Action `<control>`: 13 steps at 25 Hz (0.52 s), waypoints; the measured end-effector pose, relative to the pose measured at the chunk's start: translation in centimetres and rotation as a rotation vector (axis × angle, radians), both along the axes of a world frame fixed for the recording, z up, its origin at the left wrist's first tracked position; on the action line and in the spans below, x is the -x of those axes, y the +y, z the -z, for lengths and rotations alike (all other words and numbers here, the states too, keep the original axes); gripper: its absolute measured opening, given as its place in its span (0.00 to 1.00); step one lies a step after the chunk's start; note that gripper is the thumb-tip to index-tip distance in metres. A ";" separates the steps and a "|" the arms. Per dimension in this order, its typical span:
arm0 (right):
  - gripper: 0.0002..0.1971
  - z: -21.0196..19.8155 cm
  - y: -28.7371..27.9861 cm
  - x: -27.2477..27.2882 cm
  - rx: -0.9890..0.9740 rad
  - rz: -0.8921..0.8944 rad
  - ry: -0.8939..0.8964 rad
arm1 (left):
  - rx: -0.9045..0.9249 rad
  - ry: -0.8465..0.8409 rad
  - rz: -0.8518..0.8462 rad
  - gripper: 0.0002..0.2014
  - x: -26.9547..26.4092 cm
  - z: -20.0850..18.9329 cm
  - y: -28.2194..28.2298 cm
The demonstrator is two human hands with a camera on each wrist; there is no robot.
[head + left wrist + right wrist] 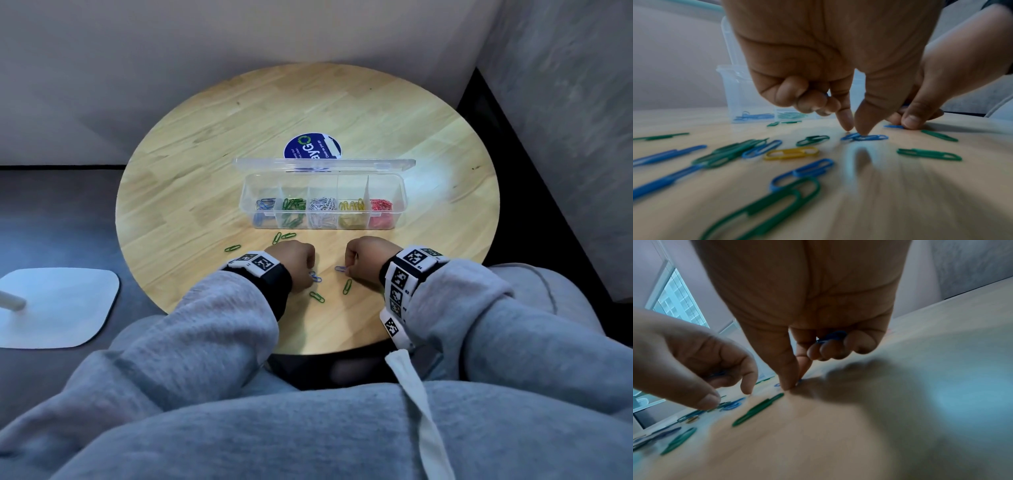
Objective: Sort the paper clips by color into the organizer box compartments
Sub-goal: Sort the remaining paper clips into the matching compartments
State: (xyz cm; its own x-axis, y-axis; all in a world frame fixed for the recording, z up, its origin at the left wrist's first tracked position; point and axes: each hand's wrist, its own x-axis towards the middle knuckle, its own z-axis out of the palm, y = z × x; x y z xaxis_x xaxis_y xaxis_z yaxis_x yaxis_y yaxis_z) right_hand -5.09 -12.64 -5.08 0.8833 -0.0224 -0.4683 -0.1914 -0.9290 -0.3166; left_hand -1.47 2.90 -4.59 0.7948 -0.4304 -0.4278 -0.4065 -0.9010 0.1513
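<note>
The thin coated-wire paper clips [869, 137] lie flat and scattered on the round pale wooden worktop [191, 178], low in the head frame. They look light, springy and likely to skate on the smooth wood; take each by a rounded end. The left hand [294, 262] pinches down onto a blue pair, with blue showing among its curled fingers. The right hand [368, 257] nips another blue clip [340, 269]. The clear plastic organizer box [323, 200], lid up, sits mid-frame, colours separated.
</note>
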 end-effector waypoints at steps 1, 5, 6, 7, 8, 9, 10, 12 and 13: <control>0.09 -0.1 0.0 0.0 -0.005 0.010 0.005 | -0.002 0.004 0.000 0.14 0.0 0.0 0.1; 0.09 -0.2 0.0 0.2 -0.023 0.038 0.025 | -0.060 0.036 0.008 0.12 -0.3 0.1 -0.4; 0.09 -0.2 -0.1 0.2 -0.031 0.047 0.036 | -0.079 0.044 0.009 0.11 -0.3 0.1 -0.6; 0.07 -0.2 -0.2 0.3 -0.041 0.056 0.043 | -0.096 0.052 0.011 0.11 -0.2 0.1 -0.7; 0.05 -0.2 -0.3 0.3 -0.046 0.063 0.046 | -0.111 0.061 0.008 0.12 -0.2 0.2 -0.8; 0.02 -0.2 -0.3 0.4 -0.047 0.065 0.049 | -0.119 0.069 -0.001 0.13 -0.1 0.2 -0.7; 0.01 -0.2 -0.3 0.3 -0.044 0.065 0.051 | -0.123 0.071 -0.006 0.14 0.0 0.2 -0.7; 0.02 -0.3 -0.3 0.3 -0.038 0.061 0.056 | -0.120 0.059 0.003 0.14 0.1 0.3 -0.8; 0.02 -0.3 -0.4 0.3 -0.041 0.064 0.060 | -0.115 0.055 0.011 0.14 0.0 0.4 -0.9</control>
